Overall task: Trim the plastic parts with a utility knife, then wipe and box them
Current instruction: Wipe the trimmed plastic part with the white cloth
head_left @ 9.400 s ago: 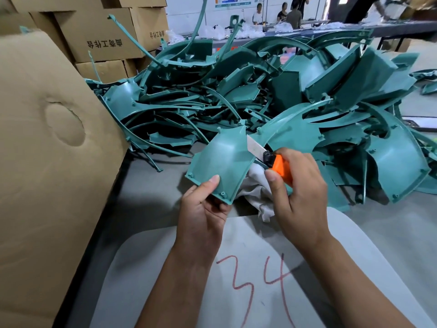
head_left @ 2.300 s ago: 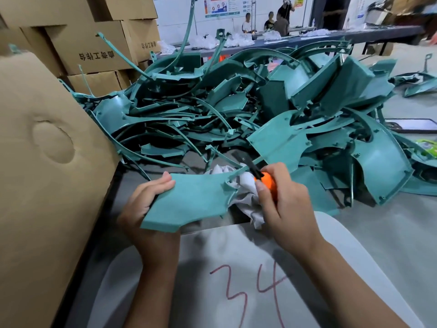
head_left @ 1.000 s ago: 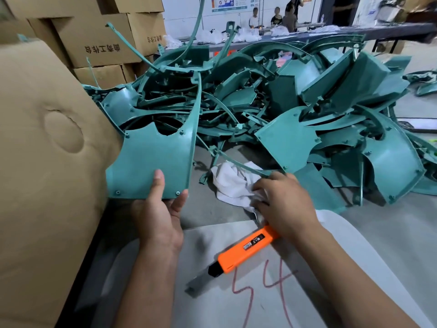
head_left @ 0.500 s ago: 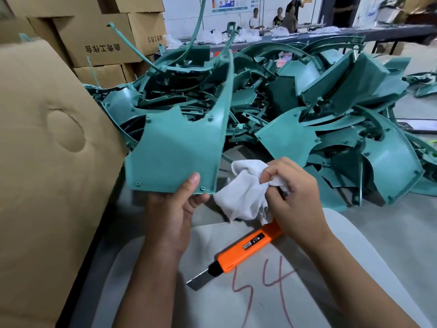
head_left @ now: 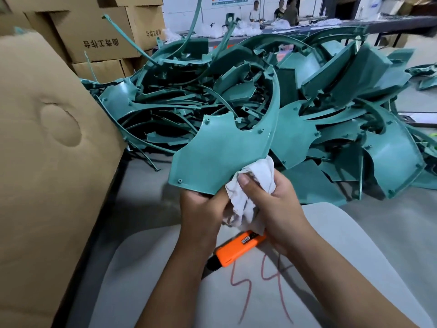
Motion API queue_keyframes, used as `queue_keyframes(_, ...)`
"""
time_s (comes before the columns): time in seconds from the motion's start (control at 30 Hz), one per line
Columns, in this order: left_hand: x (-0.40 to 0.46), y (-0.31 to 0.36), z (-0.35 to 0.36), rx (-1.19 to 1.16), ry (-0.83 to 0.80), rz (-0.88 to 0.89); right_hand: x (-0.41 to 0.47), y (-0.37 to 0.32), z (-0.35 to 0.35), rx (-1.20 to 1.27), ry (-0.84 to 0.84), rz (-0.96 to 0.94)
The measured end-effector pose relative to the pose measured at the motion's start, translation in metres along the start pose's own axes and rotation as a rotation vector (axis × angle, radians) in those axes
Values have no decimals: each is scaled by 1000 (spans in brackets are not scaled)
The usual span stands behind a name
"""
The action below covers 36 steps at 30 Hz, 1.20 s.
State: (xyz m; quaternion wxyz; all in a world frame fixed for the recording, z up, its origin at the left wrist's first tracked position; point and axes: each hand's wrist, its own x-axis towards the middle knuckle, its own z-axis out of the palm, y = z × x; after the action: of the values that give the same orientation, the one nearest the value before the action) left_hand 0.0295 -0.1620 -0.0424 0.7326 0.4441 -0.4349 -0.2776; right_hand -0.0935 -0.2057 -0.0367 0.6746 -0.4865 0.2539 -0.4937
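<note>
Teal plastic part [head_left: 220,152] sits gripped at its lower edge by the left hand [head_left: 201,209] while the right hand [head_left: 272,204] clutches the white rag [head_left: 250,188], risking a slip onto the utility knife [head_left: 238,248] at 6 o'clock

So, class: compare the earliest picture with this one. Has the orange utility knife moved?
Yes. The utility knife has left the right hand and come down toward the viewer, from beside the pile of parts onto the white board.
</note>
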Motion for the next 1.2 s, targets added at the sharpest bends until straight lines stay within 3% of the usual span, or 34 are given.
queue_keyframes(0.17,1,3,5,-42,-16,-65,5,-1,-8,-117,126,-80)
queue_keyframes(0.4,4,10,-6,40,-174,-191,16,-13,-33,229,330,-43)
queue_keyframes(0.6,7,13,-11,-1,-220,-208,16,-14,-32,150,414,-155)
queue_keyframes(0.7,4,6,-1,-51,-101,-159,11,-10,-24,61,448,-237)
queue_keyframes(0.77,2,2,8,-107,16,-118,3,-1,-10,-57,373,-231)
queue_keyframes(0.93,8,2,9,-137,197,40,-9,8,12,-77,141,-36)
queue_keyframes(1.0,11,0,0,-127,246,53,-7,6,10,-58,149,5)
queue_keyframes(1.07,14,1,-7,-219,314,-14,-2,-10,2,88,254,4)
queue_keyframes(1.2,16,-2,-11,-325,438,-117,10,-34,-26,654,357,153)
